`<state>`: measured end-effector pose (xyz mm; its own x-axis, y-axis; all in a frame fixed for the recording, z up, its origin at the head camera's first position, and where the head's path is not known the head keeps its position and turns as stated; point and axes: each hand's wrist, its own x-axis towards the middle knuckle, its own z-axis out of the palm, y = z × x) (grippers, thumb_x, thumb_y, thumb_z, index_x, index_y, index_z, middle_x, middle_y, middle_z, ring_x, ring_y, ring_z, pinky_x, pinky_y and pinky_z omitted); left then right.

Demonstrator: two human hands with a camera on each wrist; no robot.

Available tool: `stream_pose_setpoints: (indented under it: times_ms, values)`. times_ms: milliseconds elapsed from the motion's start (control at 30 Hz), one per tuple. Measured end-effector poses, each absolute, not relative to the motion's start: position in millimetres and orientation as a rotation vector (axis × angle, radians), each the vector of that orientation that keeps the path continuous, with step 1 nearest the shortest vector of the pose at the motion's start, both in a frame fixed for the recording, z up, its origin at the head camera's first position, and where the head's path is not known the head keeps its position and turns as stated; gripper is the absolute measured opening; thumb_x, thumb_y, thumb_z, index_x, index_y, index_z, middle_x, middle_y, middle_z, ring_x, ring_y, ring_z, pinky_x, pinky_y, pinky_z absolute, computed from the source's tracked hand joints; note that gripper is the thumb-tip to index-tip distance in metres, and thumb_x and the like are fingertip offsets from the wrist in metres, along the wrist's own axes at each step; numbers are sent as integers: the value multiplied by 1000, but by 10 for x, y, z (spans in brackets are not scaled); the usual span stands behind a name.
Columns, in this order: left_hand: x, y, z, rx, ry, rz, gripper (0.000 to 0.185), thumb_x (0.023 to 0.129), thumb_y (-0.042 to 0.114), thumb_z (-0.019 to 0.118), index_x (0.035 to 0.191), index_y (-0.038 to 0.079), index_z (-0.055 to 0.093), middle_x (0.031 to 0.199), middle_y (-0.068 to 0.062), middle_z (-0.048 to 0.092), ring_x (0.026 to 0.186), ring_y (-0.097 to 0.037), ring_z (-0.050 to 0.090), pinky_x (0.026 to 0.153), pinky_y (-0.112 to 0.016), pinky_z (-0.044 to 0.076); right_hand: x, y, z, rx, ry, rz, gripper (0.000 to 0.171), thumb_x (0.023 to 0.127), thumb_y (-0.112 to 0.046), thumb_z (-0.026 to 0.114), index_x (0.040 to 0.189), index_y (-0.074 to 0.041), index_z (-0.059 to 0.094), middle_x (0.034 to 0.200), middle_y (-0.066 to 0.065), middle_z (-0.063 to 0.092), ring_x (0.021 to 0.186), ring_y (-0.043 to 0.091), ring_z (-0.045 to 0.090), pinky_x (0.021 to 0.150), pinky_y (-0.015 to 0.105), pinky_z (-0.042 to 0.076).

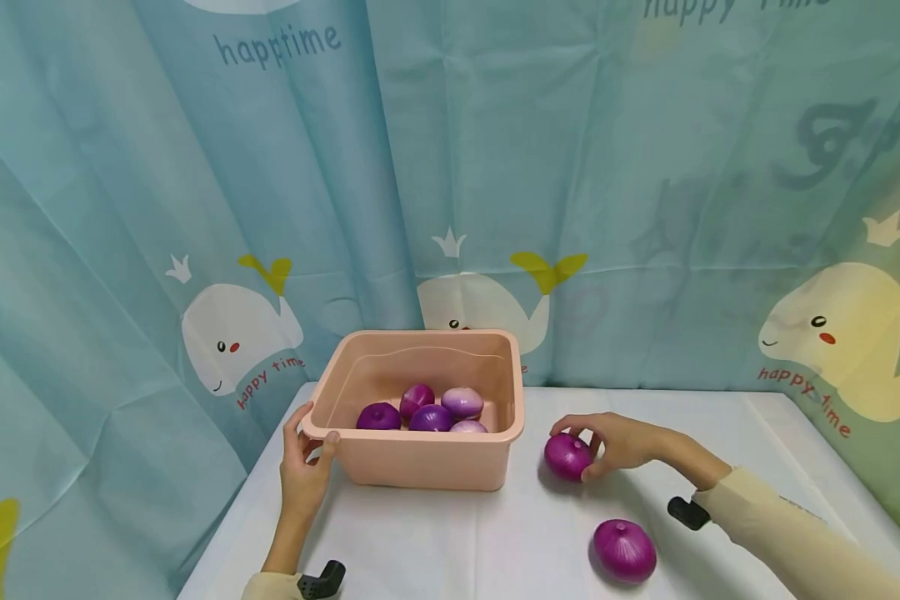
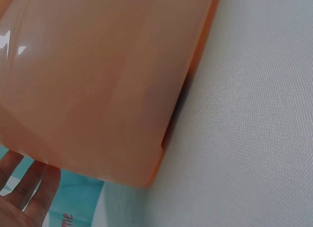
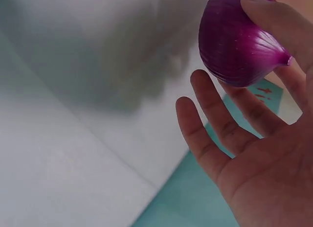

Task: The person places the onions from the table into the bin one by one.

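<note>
My left hand point(image 1: 305, 472) grips the pink plastic bin point(image 1: 420, 462) at its front left corner, thumb on the front rim and fingers along the left side. In the left wrist view, the bin's wall point(image 2: 98, 80) fills much of the picture, with fingers point(image 2: 43, 190) at its edge. To the right of the bin, my right hand point(image 1: 621, 442) pinches a purple onion point(image 1: 567, 457) between thumb and fingers. The right wrist view shows that onion point(image 3: 239, 41) under the thumb, with two other fingers extended away from it. Inside the bin lie several purple onions point(image 1: 431, 418).
Another purple onion point(image 1: 624, 551) sits on the white-covered table point(image 1: 435, 550), nearer than my right hand. A blue-green curtain point(image 1: 487, 150) printed with whales hangs behind the table and along its left side.
</note>
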<state>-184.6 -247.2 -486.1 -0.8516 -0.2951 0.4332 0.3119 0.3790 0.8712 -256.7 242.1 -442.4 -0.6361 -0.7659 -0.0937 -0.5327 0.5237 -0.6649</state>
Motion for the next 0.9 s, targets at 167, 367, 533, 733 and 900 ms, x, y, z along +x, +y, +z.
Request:
stream_pose_setpoints:
  times_ms: [167, 367, 533, 733, 900]
  values:
    - [-1847, -2478, -4862, -11, -2115, -1486, 66, 100, 11, 64, 158, 19, 34, 150, -17, 53, 103, -1, 56, 80, -16, 50, -2605, 2423, -4175, -1087, 2426, -855, 61, 82, -14, 84, 136, -18, 56, 121, 9, 60, 87, 16, 66, 79, 39, 58]
    - [-1844, -2478, -4861, -10, -2113, -1480, 67, 99, 10, 65, 158, 18, 33, 149, -17, 53, 102, 0, 56, 79, -16, 49, -2670, 2406, -3922, -1137, 2493, -885, 60, 83, -14, 84, 137, -13, 56, 119, 10, 62, 87, 17, 66, 77, 34, 57]
    - [-1861, -2479, -4872, -6, -2110, -1496, 67, 100, 10, 65, 158, 19, 33, 150, -16, 53, 103, 0, 56, 79, -13, 49, -2755, 2371, -3777, -1195, 2551, -962, 64, 82, -15, 87, 138, -11, 56, 118, 9, 63, 86, 17, 67, 77, 37, 58]
    - [-1871, -2486, -4891, -6, -2111, -1485, 67, 99, 10, 65, 158, 18, 34, 150, -17, 53, 102, 0, 56, 79, -13, 48, -2833, 2301, -3626, -1191, 2676, -1046, 68, 79, -14, 90, 138, -13, 57, 119, 9, 63, 85, 20, 66, 74, 42, 59]
    - [-1857, -2483, -4886, -9, -2113, -1475, 67, 99, 10, 65, 158, 18, 34, 149, -18, 53, 102, -1, 55, 79, -13, 49, -2888, 2241, -3524, -1143, 2746, -1117, 69, 77, -14, 91, 138, -14, 58, 118, 8, 63, 88, 23, 65, 73, 39, 60]
